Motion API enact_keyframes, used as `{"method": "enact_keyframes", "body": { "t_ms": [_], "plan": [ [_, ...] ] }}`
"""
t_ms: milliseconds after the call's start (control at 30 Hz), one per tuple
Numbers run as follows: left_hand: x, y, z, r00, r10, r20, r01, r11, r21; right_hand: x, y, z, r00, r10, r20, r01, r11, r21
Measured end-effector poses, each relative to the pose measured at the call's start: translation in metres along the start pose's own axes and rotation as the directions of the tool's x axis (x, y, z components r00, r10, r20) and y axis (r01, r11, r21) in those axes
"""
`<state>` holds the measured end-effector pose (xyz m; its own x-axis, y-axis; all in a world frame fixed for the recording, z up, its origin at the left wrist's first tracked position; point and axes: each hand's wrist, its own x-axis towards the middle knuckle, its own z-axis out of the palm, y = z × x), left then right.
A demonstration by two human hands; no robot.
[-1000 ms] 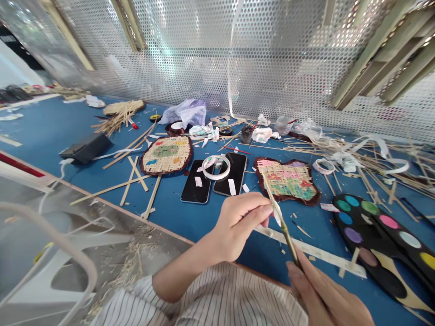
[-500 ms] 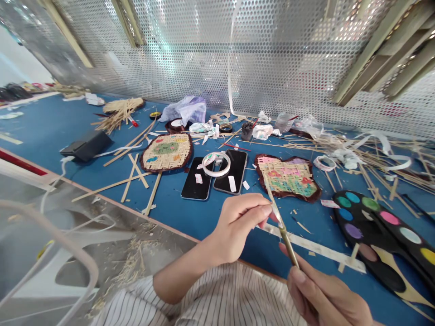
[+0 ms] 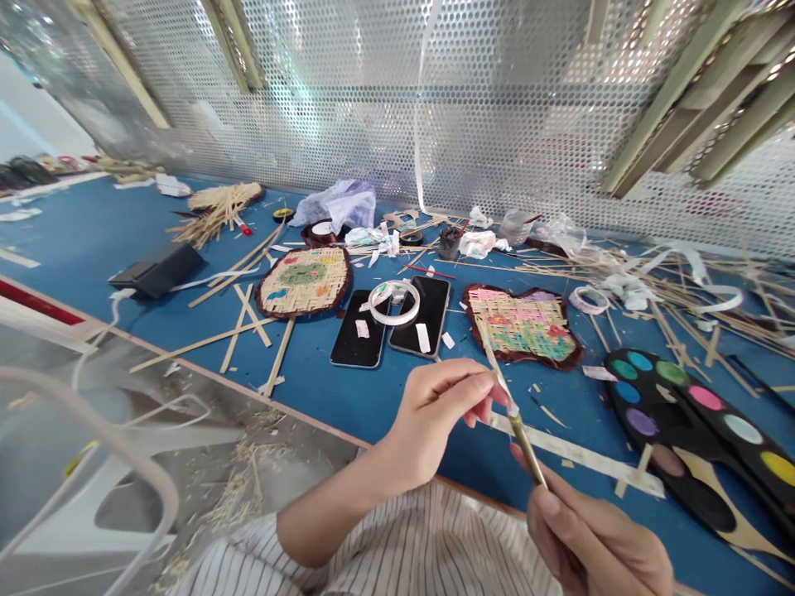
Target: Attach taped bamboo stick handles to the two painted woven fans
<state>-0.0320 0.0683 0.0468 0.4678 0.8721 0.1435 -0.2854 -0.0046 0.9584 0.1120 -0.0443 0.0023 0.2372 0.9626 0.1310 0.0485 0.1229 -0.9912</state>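
Note:
A slim bamboo stick (image 3: 527,451) slants up in front of me, with a pale, thinner upper end (image 3: 489,348). White tape (image 3: 513,409) is wrapped where the two parts meet. My right hand (image 3: 590,530) is closed around the stick's lower end. Just above the tape, my left hand (image 3: 435,418) pinches the stick with thumb and forefinger, its other fingers curled; the exact contact is partly hidden. Beyond the stick's tip lies a woven panel (image 3: 522,323) with painted patches and a brown edge.
Two phones (image 3: 358,335) lie ahead of my left hand, a tape roll (image 3: 394,302) across them. Another painted woven panel (image 3: 304,281) is further left. At right sits a black paint palette (image 3: 652,397). Loose bamboo strips (image 3: 227,341) and crumpled tissue (image 3: 478,243) litter the blue table (image 3: 298,368).
My left fingers have shifted slightly at the tape, and less white shows along the stick. My right hand keeps its hold with hardly any movement.

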Motion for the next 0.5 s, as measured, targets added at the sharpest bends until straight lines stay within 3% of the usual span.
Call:
{"method": "enact_keyframes", "body": {
  "t_ms": [133, 300, 500],
  "plan": [
    [-0.001, 0.003, -0.002, 0.999, 0.043, 0.017, -0.044, 0.996, 0.082, 0.0, -0.009, 0.004, 0.977, -0.172, -0.127, 0.145, 0.97, -0.196],
    [-0.001, 0.002, -0.003, 0.993, 0.06, -0.105, -0.038, 0.978, 0.206, -0.004, -0.012, 0.008, 0.916, -0.337, -0.216, 0.225, 0.879, -0.42],
    [0.001, 0.004, -0.004, 0.995, -0.048, -0.084, 0.047, 0.999, -0.011, -0.005, -0.009, 0.008, 0.897, -0.388, -0.212, 0.231, 0.821, -0.523]
  ]
}}
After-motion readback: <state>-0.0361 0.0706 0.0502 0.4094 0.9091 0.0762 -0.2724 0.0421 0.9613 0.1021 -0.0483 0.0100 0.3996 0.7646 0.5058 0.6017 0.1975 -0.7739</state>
